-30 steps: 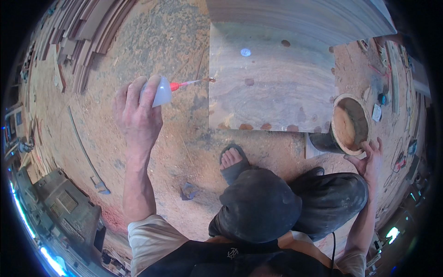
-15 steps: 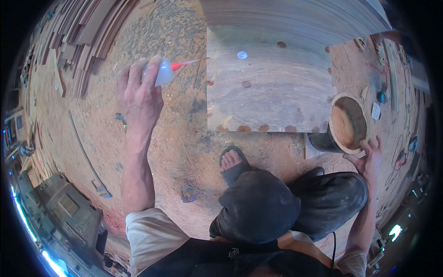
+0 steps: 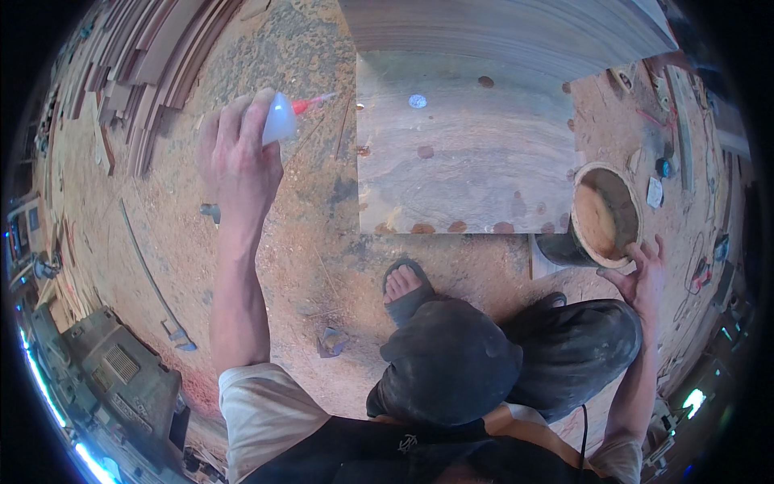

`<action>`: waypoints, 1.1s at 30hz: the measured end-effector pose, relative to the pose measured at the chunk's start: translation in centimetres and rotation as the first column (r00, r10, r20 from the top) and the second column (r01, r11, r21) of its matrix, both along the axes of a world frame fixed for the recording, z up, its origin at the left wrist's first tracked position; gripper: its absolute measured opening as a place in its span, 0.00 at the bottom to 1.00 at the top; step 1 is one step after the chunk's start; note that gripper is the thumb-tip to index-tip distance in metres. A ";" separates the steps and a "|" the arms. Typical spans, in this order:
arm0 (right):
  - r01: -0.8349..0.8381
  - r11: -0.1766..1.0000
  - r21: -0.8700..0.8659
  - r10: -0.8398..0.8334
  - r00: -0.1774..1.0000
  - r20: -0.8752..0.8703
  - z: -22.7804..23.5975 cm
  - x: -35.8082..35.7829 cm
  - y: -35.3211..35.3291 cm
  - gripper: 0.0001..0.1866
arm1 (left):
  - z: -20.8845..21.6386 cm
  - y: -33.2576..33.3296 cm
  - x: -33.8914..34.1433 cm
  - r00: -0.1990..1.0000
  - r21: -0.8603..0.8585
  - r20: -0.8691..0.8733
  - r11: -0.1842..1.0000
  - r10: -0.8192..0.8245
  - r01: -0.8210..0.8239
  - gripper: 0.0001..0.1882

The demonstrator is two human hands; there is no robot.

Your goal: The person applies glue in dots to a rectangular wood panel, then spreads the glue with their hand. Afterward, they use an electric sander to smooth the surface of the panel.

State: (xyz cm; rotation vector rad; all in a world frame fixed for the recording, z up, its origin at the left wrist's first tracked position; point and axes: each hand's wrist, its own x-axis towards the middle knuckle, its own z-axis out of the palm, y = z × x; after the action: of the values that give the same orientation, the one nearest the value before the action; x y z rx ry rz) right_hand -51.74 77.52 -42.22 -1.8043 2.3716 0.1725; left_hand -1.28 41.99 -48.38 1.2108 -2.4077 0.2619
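Note:
My left hand (image 3: 240, 149) is wrapped round a white squeeze bottle (image 3: 280, 121) with a red nozzle, which points right. The nozzle tip is a little apart from the left edge of a wooden box-like piece (image 3: 476, 177). Its near face carries several dark round spots along the edges and a whitish, wet-looking spot (image 3: 417, 102). At the right, my right hand (image 3: 641, 278) grips the near rim of a tilted dark bucket (image 3: 582, 222), thumb outside and some fingers raised. Fine tan sawdust-like powder (image 3: 595, 219) lies inside the bucket.
Stacked wooden strips (image 3: 153, 64) lie at the far left. A long clamp-like metal bar (image 3: 149, 262) rests on the dusty floor, near a grey machine casing (image 3: 121, 363). My sandalled foot (image 3: 403, 282) is just in front of the wooden piece. Cables and small items lie at right.
My left hand has drawn slightly left with the bottle, taking its nozzle farther from the wooden piece. The right hand keeps its grip on the bucket. The view has shifted slightly.

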 end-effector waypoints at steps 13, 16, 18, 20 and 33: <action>0.023 0.999 0.030 -0.023 1.000 0.005 0.7 0.5 -0.5 0.36 | -0.4 -3.4 -2.3 0.991 -0.098 0.117 0.994 0.064 -0.052 0.37; 0.019 1.000 0.015 -0.019 1.000 0.015 0.6 0.6 -0.5 0.36 | -0.2 -3.1 -2.2 0.984 -0.092 0.158 0.993 0.086 -0.072 0.36; 0.029 0.999 0.021 -0.029 0.999 0.022 0.7 0.6 -0.5 0.36 | -0.2 -3.0 -2.1 0.988 -0.100 0.135 0.993 0.070 -0.056 0.35; 0.046 0.998 0.040 -0.047 0.999 0.025 0.8 0.7 -0.6 0.36 | -0.3 -3.1 -2.1 0.991 -0.095 0.115 0.994 0.064 -0.053 0.35; 0.117 0.993 -0.007 -0.117 0.993 -0.017 0.2 0.2 1.0 0.36 | 4.3 2.6 -6.0 0.798 0.506 -0.581 0.838 0.158 0.203 0.27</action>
State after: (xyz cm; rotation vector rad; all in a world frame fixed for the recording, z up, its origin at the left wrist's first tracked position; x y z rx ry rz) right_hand -51.54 78.55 -42.04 -1.6660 2.4838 0.1676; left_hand -7.27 44.55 -44.13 1.2331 -1.9437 -0.7844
